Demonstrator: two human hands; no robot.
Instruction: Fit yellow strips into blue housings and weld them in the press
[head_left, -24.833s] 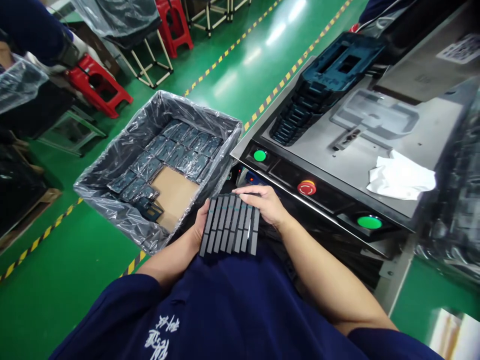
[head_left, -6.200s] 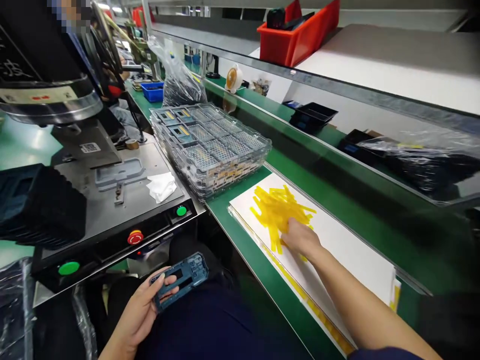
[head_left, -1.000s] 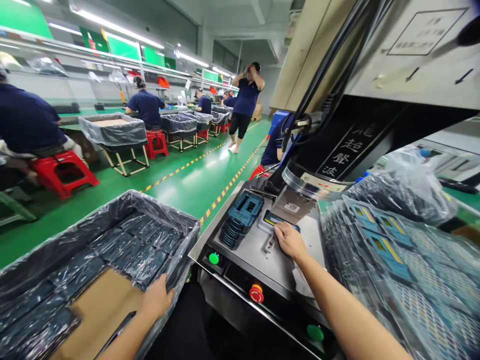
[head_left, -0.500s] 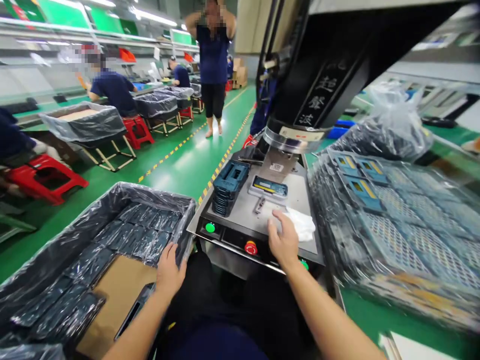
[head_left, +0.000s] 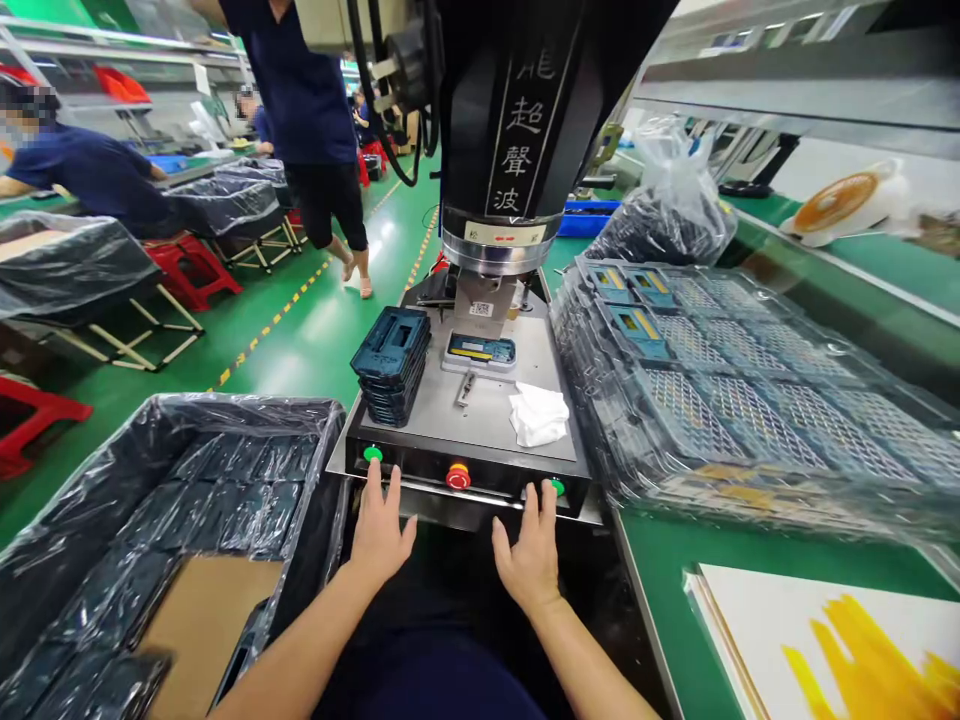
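My left hand [head_left: 382, 528] is open, its fingertips at the left green button [head_left: 373, 454] on the front of the ultrasonic welding machine [head_left: 501, 190]. At the right green button [head_left: 556, 487], my right hand [head_left: 531, 548] is also open, fingers spread. Whether the fingers press the buttons I cannot tell. A red emergency stop button [head_left: 458, 475] sits between them. Under the machine's metal horn [head_left: 480, 305], a dark blue plastic casing [head_left: 499, 350] with a yellow strip lies in a pale fixture [head_left: 480, 368]. Left of it stands a stack of dark casings [head_left: 391, 360].
A white cloth [head_left: 538, 413] and a small metal piece [head_left: 466, 388] lie on the machine plate. A plastic-lined bin [head_left: 330, 425] of wrapped casings is at the left. Stacked clear trays [head_left: 675, 440] stand at the right. A person [head_left: 307, 110] walks in the aisle.
My left hand has moved from the bin's edge to the left button. My right hand has drawn back from the cloth to the right button. The view has turned right.
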